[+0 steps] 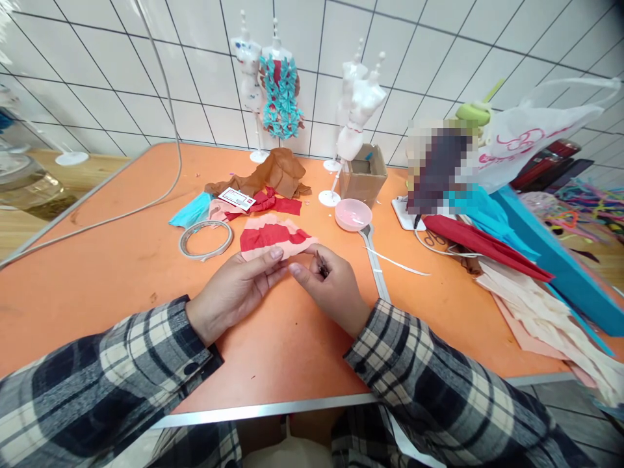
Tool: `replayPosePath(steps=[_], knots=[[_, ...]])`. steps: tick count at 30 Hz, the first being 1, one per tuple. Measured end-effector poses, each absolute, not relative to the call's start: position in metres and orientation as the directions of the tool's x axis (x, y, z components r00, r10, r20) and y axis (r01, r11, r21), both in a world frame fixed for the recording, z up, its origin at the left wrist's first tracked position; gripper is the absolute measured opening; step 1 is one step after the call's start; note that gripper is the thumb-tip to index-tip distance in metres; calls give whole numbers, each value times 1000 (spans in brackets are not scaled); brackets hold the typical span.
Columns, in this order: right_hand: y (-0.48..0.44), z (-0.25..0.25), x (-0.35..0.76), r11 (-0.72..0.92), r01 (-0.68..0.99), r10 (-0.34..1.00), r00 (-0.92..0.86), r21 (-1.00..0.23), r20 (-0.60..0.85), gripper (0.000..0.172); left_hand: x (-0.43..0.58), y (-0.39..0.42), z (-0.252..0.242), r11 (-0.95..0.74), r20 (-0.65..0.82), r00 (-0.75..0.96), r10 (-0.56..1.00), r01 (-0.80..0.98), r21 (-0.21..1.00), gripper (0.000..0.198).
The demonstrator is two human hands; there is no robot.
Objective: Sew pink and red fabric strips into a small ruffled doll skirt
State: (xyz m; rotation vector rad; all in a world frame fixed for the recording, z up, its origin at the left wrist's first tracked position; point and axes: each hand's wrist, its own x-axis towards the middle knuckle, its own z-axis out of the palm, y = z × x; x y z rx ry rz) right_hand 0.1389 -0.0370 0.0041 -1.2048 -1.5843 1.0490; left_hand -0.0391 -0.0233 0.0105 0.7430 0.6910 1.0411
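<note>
My left hand (234,289) pinches the near edge of a red and pink crepe-paper piece (273,237) that lies on the orange table (121,273). Close beside it, my right hand (329,286) is curled around a small dark tool and also touches the paper's near edge. Both wrists rest low over the table's middle, in plaid sleeves.
A tape roll (205,238) lies left of the paper, with red, brown and teal scraps (266,188) behind. A pink bowl (353,214), a cardboard box (364,174) and small mannequins (277,91) stand at the back. Stacked paper sheets (526,286) fill the right side. A white cable (146,208) crosses the left.
</note>
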Motion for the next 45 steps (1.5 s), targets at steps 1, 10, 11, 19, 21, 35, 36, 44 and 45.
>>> replayPosePath(steps=[1,10,11,19,21,35,36,44,45], knots=[[-37,4,138,124,166,971,-223,-978,86,33,-40,-22,10,310,-158,320,934,-506,805,16],[-41,7,135,-178,99,829,-521,-979,-203,26,-47,-15,11,249,-115,293,949,-475,844,10],[-41,7,136,-174,117,822,-529,-978,-210,27,-47,-15,11,254,-130,272,953,-491,834,9],[-41,4,136,-130,185,812,-543,-974,-212,33,-46,-17,13,259,-126,314,941,-427,866,13],[-42,3,135,-142,187,817,-533,-972,-221,34,-45,-18,13,265,-136,315,939,-414,871,15],[-45,8,136,-100,166,892,-423,-981,-162,34,-33,-20,24,223,-356,-83,931,-644,732,20],[-45,8,136,-111,160,878,-447,-981,-172,35,-33,-20,24,245,-374,-65,925,-651,719,22],[-43,1,135,-68,221,872,-460,-973,-165,34,-35,-24,14,314,-266,173,948,-631,709,1],[-43,1,135,-56,228,874,-459,-972,-157,34,-35,-24,12,312,-267,168,949,-628,713,2]])
